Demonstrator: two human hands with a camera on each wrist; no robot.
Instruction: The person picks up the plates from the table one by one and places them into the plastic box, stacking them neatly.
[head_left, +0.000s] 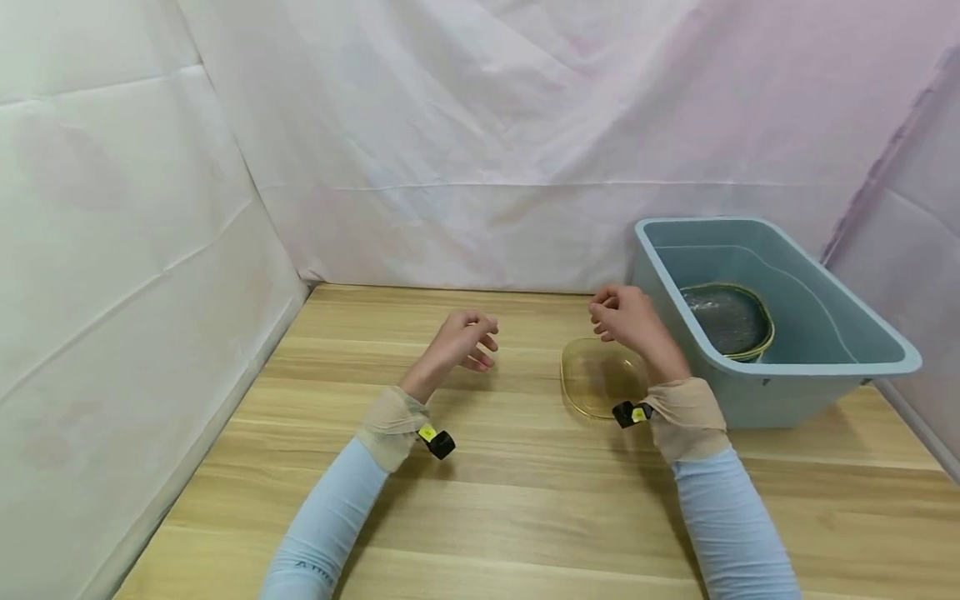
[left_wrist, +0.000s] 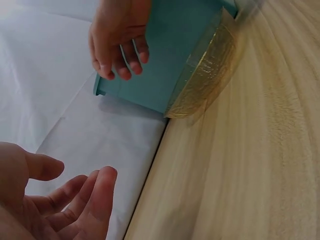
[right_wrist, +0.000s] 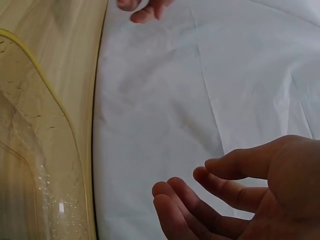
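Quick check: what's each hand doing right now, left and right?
Left hand: open, fingers loosely curled, holding nothing, above the table.
Right hand: open, fingers relaxed, holding nothing, hovering over the yellow plate.

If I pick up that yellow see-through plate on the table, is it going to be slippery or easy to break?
Probably slippery: the yellow plate shows droplets on its surface in the right wrist view. It looks rigid and thin, perhaps glass or hard plastic, so it may crack if dropped. Lying flat on the table, it is unlikely to tip, though a push could slide it toward the tub.
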